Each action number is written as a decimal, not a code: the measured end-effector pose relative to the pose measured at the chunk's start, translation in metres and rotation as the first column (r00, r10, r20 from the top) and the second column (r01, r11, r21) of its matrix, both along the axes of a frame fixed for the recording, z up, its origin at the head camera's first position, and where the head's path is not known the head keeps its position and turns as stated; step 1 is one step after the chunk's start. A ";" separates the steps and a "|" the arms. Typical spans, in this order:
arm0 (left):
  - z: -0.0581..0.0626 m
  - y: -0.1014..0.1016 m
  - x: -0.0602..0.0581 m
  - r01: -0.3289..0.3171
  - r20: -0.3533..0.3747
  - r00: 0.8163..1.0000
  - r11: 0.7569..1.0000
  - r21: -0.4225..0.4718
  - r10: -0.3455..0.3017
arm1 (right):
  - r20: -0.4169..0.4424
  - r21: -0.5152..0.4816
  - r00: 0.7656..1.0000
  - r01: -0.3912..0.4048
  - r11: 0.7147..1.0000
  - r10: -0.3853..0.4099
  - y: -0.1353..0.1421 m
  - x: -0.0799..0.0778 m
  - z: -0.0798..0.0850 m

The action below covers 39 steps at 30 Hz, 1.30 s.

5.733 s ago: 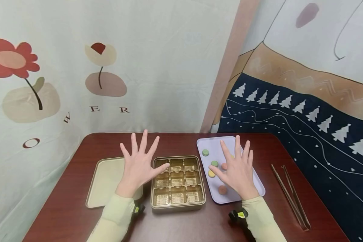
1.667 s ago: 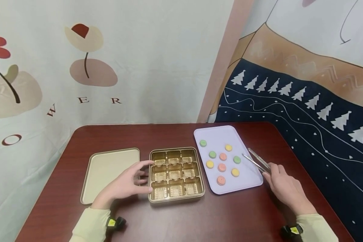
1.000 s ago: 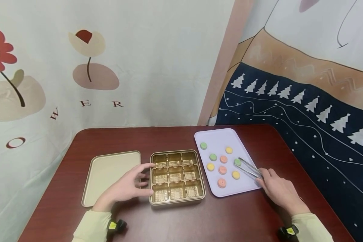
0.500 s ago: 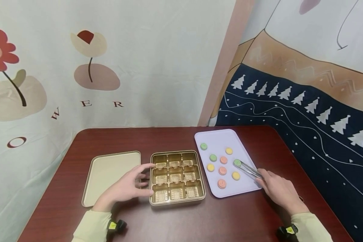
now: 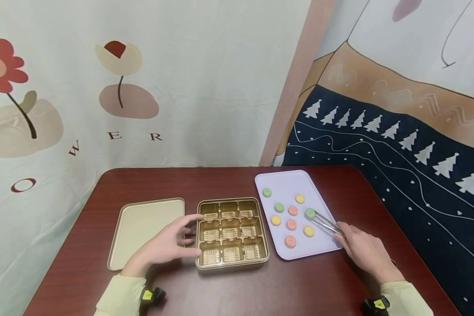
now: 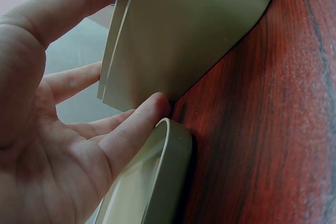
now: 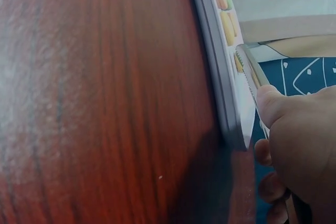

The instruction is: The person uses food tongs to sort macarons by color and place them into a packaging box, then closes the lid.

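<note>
My right hand (image 5: 365, 252) grips metal tongs (image 5: 328, 224) whose tips close around a green macaron (image 5: 310, 213) at the right side of the lilac tray (image 5: 312, 250). In the right wrist view the tongs (image 7: 251, 72) reach over the tray's edge from my thumb and fingers. My left hand (image 5: 163, 245) rests against the left side of the gold tin box (image 5: 233, 265), thumb near its front corner and index finger farther back. Its fingers look relaxed in the left wrist view, touching the wall of the box (image 6: 184, 30). The box's insert has several compartments with nothing in them.
Several green, yellow and pink macarons (image 5: 291, 224) lie spread on the tray. A pale gold lid (image 5: 146, 224) lies left of the box, partly behind my left hand. Printed curtains (image 5: 205, 87) hang behind the dark red-brown table (image 5: 253, 294).
Both hands were raised with spread fingers at first. My right hand has since taken the tongs and brought them to the green macaron, closing the tips; my left hand has settled at the box.
</note>
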<state>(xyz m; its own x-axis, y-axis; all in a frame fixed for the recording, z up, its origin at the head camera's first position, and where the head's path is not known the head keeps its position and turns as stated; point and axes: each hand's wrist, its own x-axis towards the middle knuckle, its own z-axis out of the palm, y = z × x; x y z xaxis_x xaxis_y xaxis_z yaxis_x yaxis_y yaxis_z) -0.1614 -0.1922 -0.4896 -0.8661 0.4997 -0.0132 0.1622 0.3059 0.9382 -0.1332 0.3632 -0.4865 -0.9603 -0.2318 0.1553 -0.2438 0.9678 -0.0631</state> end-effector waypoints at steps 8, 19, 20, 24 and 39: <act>0.002 0.000 0.000 -0.013 0.015 1.000 1.000 -0.006 0.014 | -0.072 -0.045 0.997 -0.027 0.999 0.024 -0.007 -0.003 0.009; 0.000 -0.001 -0.001 -0.016 0.019 1.000 1.000 -0.012 0.016 | -0.143 -0.021 0.984 -0.108 0.994 0.104 -0.042 -0.005 0.029; 0.001 0.000 -0.001 -0.017 0.021 1.000 1.000 -0.012 0.017 | -0.151 -0.020 0.982 -0.121 0.992 0.116 -0.046 -0.005 0.030; 0.003 0.000 -0.002 -0.014 0.020 1.000 1.000 -0.005 0.014 | -0.163 -0.014 0.972 -0.173 0.985 0.168 -0.061 -0.006 0.034; -0.001 0.000 -0.001 -0.005 0.007 1.000 1.000 -0.003 0.005 | -0.302 0.051 0.841 -0.455 0.889 0.448 -0.130 -0.007 0.035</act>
<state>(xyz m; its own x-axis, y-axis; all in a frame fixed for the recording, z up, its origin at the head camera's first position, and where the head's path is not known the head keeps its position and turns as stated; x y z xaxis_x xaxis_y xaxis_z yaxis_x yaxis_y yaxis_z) -0.1627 -0.1926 -0.4907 -0.8684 0.4955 -0.0212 0.1539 0.3098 0.9383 -0.1406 0.2334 -0.4512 -0.6572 -0.6220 0.4257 -0.6642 0.7449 0.0630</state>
